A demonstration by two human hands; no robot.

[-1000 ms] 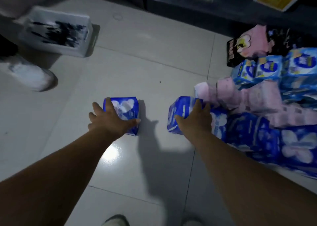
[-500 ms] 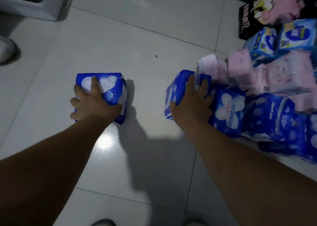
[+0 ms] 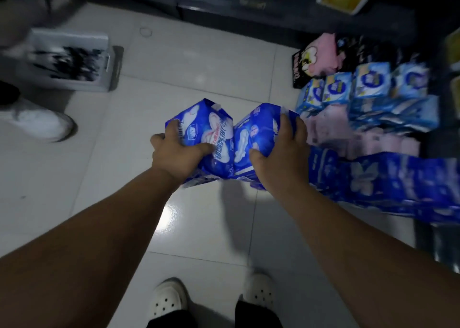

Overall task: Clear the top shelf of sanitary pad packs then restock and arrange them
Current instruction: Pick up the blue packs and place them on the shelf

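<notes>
Dark blue pack: gripped by the left hand, fingers curled round it, held above the tiled floor at centre. Second blue pack: gripped likewise by the right hand, touching the first. Piled packs: laid on the floor at 3 o'clock.

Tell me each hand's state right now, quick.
Left hand: closed, holding the left blue pad pack.
Right hand: closed, holding the right blue pad pack.
</notes>
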